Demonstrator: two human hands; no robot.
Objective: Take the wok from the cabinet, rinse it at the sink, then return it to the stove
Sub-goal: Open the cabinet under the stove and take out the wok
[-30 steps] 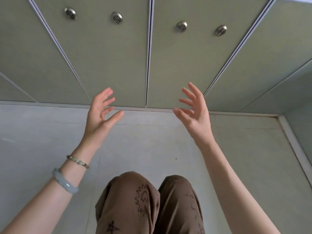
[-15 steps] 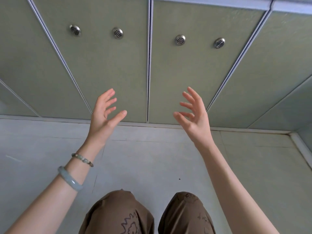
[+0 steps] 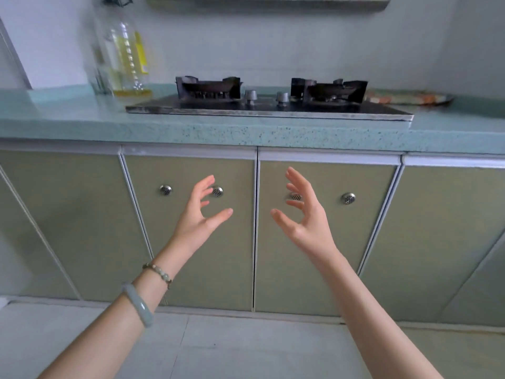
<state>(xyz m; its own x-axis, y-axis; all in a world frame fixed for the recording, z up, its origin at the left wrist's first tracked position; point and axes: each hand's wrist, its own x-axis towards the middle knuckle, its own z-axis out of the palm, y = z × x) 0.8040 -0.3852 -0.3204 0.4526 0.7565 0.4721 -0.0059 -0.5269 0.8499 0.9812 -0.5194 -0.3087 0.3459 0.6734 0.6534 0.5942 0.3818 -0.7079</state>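
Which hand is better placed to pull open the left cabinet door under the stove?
Left. The left hand hovers open before that door, fingertips beside its round metal fitting; the right hand is across the seam, before the other door.

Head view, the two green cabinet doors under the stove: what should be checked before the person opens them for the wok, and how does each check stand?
1. Hands free: ok. The left hand and right hand are open and hold nothing.
2. Grip on a door: not ok. The hands hover before the left olive-green cabinet door and the right olive-green cabinet door, gripping neither.
3. Wok's place: cannot tell. Both doors are shut.
4. Landing spot: ok. The black two-burner gas stove bears no pot.
5. Sink: cannot tell, it is out of view.
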